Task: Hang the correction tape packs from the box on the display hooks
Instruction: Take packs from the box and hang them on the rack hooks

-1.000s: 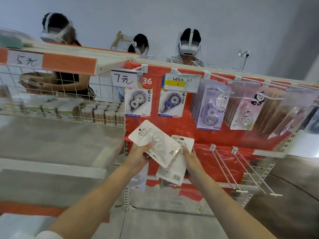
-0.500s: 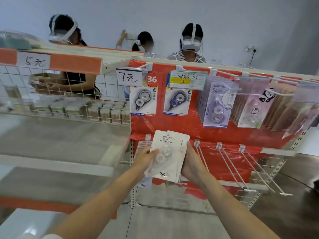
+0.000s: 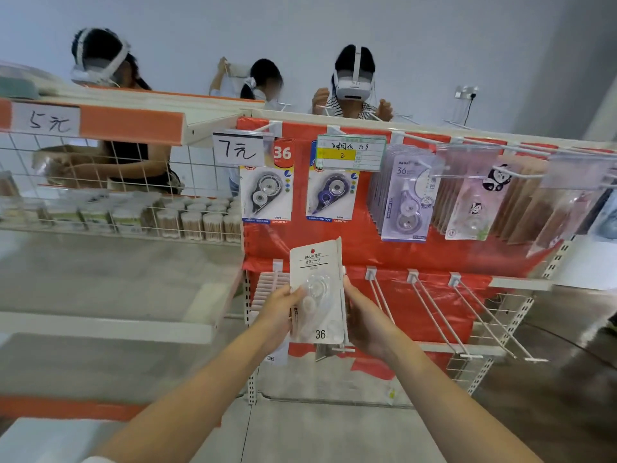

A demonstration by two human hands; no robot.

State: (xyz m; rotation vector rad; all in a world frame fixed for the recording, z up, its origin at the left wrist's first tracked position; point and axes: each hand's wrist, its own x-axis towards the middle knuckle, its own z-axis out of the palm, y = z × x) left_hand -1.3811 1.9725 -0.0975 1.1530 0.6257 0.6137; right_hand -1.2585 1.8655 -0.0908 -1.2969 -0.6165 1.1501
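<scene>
1. The white pack (image 3: 316,289) stands upright in front of the lower row of the red panel (image 3: 350,248), held between both hands; at least one more pack edge shows behind it.
2. The left hand (image 3: 278,312) grips its left edge, thumb on the clear blister.
3. The right hand (image 3: 362,315) curls round its right edge.
4. Just left, a hook (image 3: 277,279) carries a row of hung packs (image 3: 267,289).
5. To the right, three bare hooks (image 3: 434,312) stick out.
6. Above hang other tape packs (image 3: 267,195) under a "7元" tag (image 3: 237,149).
</scene>
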